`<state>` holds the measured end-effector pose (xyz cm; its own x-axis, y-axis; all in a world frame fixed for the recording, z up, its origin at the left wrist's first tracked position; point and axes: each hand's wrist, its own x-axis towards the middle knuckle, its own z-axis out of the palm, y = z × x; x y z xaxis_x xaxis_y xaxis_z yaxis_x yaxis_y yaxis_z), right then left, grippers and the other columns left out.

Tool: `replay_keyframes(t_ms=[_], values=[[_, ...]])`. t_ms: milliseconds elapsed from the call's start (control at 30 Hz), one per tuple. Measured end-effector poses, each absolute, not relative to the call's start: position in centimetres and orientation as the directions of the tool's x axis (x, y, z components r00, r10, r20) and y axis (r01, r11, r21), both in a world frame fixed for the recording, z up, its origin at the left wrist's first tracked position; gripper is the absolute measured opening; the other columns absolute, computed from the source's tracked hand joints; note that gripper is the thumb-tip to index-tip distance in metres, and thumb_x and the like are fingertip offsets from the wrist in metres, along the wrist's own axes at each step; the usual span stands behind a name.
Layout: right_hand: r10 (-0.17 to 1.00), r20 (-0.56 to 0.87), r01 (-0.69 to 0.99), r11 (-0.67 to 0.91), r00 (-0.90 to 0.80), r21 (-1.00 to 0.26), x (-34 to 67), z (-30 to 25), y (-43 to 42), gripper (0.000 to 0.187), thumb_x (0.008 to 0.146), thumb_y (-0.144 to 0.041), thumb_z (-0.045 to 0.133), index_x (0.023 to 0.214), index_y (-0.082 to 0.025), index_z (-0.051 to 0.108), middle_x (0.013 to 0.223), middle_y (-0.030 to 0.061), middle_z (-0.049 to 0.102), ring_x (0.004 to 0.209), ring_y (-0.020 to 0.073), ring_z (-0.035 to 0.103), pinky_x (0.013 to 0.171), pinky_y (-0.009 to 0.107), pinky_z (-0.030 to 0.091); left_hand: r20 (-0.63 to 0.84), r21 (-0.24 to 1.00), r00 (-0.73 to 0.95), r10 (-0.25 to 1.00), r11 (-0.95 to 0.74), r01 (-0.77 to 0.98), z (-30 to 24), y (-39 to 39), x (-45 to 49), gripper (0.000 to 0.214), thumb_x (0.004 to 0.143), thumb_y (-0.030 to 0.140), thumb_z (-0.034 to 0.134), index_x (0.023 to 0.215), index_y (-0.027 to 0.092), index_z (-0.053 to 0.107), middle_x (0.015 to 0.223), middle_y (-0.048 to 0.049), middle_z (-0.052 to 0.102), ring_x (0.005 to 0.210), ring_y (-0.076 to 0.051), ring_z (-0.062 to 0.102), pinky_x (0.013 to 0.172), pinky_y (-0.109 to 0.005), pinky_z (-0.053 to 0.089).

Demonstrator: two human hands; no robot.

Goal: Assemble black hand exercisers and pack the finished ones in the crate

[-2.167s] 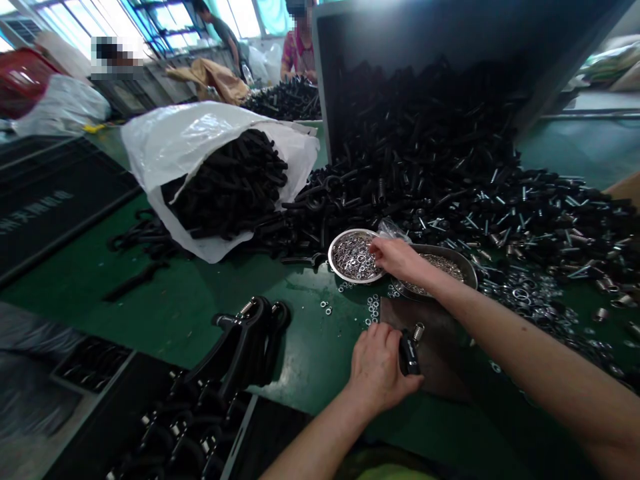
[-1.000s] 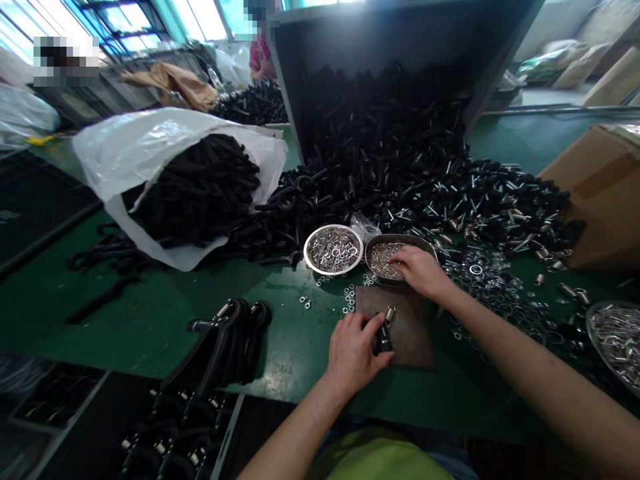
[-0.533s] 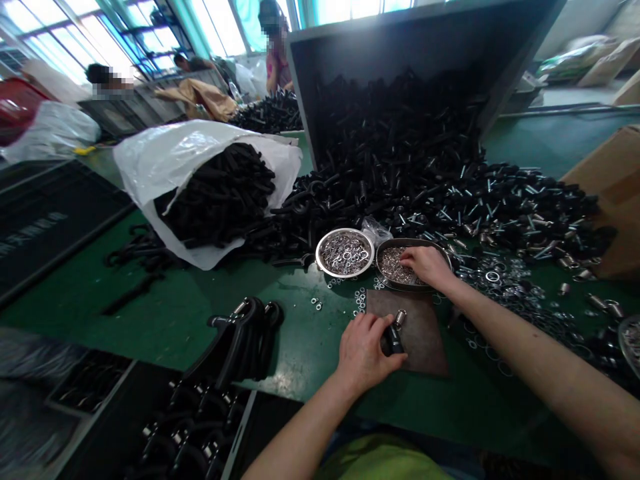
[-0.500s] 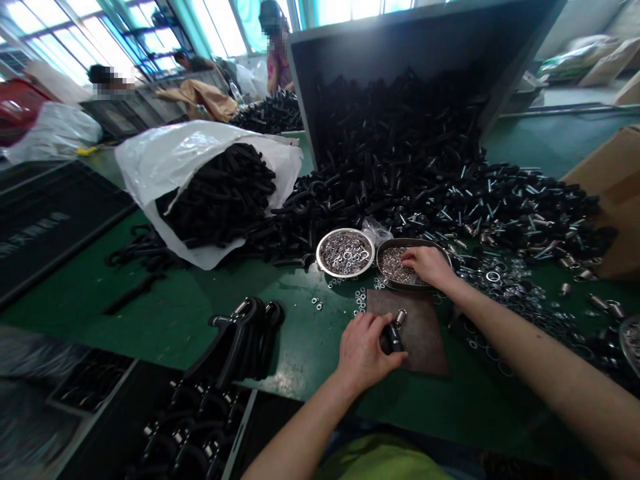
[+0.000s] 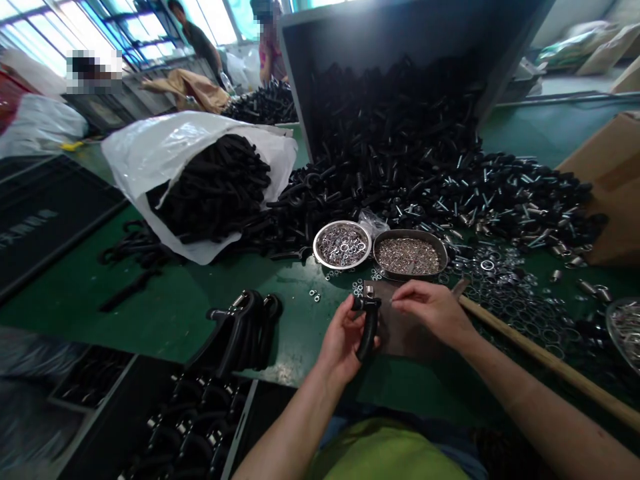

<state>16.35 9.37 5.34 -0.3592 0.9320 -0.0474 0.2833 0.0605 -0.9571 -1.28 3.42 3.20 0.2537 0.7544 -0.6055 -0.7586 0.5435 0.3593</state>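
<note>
Left hand [image 5: 341, 343], lower centre of frame: fingers curled round one curved black handle [image 5: 369, 333], glossy, held roughly upright; short silvery coil spring [image 5: 370, 291] at its top end. Right hand [image 5: 435, 310], just to the right: thumb and forefinger pressed together at the tips, pinching a tiny bright piece [image 5: 393, 303], too small to identify.

Beneath the hands: flat brown square plate [image 5: 407, 333] on a green tabletop [image 5: 295, 333].

Centre of frame: round silvery metal bowl [image 5: 343, 266] of small ringed metal parts; beside it, oval dark metal tray [image 5: 409, 276] of tiny metal pieces.

Right of frame: long pale wooden shaft [image 5: 545, 360], slanting behind the right forearm; brown cardboard box [image 5: 607, 167] at the edge.

Lower left: cluster of black handles with springs [image 5: 235, 333], leaning together.

Upper left: white plastic sack [image 5: 145, 143], mouth open, filled with black parts.

Top centre: large grey bin [image 5: 425, 27], tipped, black parts spilling out.
</note>
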Motion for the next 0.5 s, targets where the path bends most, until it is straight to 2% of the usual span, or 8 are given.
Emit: replay_keyframes(t_ms=[133,300,400,500], values=[[0.919,0.089,0.313,0.220,-0.384,-0.924,15.73,5.04,7.78,0.005,0.075,-0.024,0.067,0.070,-0.023,0.066,0.079,0.0012,0.065,0.078,0.0166,0.061,0.072,0.030,0.046,-0.569,0.295,0.315,0.760,0.545,-0.785,3.60,3.07,-0.93,0.041,0.082,0.048,0.055,0.102,0.012,0.057,0.079,-0.0055,0.062,0.062,-0.013,0.059,0.051,-0.025,0.049],[0.905,0.139,0.330,0.285,-0.402,-0.900,15.61,4.88,8.11,0.006,0.076,-0.021,0.066,0.070,-0.021,0.064,0.077,0.0008,0.063,0.077,0.0155,0.059,0.071,0.028,0.045,-0.552,0.292,0.341,0.761,0.559,-0.776,3.98,2.82,-0.54,0.039,0.083,0.047,0.055,0.100,0.012,0.059,0.080,-0.0061,0.063,0.063,-0.013,0.059,0.050,-0.024,0.049],[0.882,0.135,0.363,0.320,-0.452,-0.875,15.86,4.89,8.28,0.009,0.077,-0.022,0.065,0.069,-0.020,0.062,0.075,0.0003,0.062,0.074,0.0147,0.058,0.067,0.027,0.044,-0.562,0.359,0.317,0.764,0.570,-0.739,3.75,2.65,-0.61,0.036,0.082,0.045,0.056,0.097,0.013,0.060,0.079,-0.0058,0.063,0.064,-0.013,0.059,0.051,-0.023,0.048],[0.836,0.158,0.428,0.421,-0.526,-0.800,16.44,4.88,8.54,0.009,0.080,-0.023,0.063,0.073,-0.019,0.059,0.076,0.0004,0.061,0.071,0.0133,0.057,0.062,0.025,0.043,-0.534,0.534,0.279,0.799,0.573,-0.622,3.32,2.81,-1.11,0.038,0.079,0.045,0.059,0.101,0.014,0.062,0.082,-0.0059,0.064,0.067,-0.014,0.058,0.053,-0.023,0.048]])
